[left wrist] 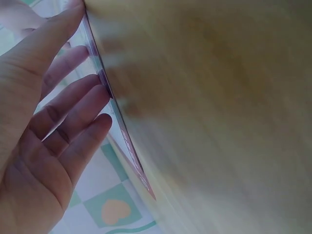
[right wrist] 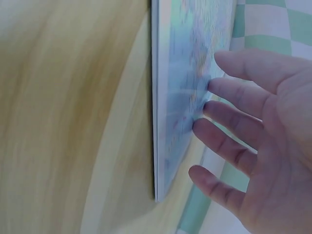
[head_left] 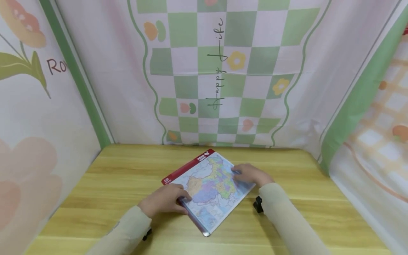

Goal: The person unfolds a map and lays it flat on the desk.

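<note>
A thin, glossy map board (head_left: 207, 187) with a red strip along one edge lies slanted on the table, its coloured map facing up. At its near left edge, my left hand (head_left: 167, 200) touches the board with relaxed fingers. In the left wrist view the fingertips (left wrist: 100, 83) meet the board's edge (left wrist: 127, 141), spread apart. Over the far right side is my right hand (head_left: 250, 173), fingers reaching onto the map. The right wrist view has the fingers (right wrist: 224, 141) extended and spread at the map surface (right wrist: 178, 97).
The wooden table (head_left: 105, 198) has a light grain. Behind it hangs a green-and-white checked curtain (head_left: 210, 81) with flowers and lettering. Printed fabric (head_left: 41, 141) also hangs at the left, and more fabric (head_left: 376, 148) at the right. A small black device (head_left: 258, 204) sits at the right wrist.
</note>
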`<state>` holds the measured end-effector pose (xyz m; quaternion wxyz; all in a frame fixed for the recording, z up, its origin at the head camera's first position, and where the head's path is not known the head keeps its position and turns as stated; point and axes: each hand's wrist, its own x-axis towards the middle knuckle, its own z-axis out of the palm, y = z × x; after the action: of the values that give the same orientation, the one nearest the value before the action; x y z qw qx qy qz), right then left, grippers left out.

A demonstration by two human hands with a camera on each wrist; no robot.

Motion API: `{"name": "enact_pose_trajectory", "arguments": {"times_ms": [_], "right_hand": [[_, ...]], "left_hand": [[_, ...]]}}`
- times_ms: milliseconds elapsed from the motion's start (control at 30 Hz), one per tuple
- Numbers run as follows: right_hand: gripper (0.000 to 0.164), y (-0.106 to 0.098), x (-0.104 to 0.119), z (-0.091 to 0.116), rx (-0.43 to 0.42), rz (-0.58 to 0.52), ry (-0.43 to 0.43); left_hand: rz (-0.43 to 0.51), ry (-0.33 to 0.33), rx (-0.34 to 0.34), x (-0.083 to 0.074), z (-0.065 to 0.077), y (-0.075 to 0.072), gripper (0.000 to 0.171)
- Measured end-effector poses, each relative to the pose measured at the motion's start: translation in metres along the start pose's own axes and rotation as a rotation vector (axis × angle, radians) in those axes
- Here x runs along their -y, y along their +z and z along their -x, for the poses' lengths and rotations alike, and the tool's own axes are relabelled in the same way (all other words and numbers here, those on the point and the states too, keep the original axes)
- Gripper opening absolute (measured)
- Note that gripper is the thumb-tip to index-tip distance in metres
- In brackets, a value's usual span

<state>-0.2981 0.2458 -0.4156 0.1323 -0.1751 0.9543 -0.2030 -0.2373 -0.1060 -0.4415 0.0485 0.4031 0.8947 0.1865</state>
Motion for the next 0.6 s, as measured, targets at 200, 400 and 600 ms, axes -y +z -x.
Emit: {"name": "enact_pose_trajectory", "arguments": {"times_ms": [200,400,600], "right_hand": [[0.049,0.004,0.001,-0.008,0.005,-0.011,0.069],[0.049,0.004,-0.001,-0.013,0.01,-0.034,0.061],[0.049,0.002,-0.001,-0.01,0.017,-0.017,0.044]], "left_hand": [[0.033,0.017,-0.005,-0.001,-0.003,0.002,0.038],[0.056,0.014,0.021,-0.005,-0.005,0.0,0.039],[0.068,-0.004,0.046,-0.006,-0.006,0.0,0.043]]}}
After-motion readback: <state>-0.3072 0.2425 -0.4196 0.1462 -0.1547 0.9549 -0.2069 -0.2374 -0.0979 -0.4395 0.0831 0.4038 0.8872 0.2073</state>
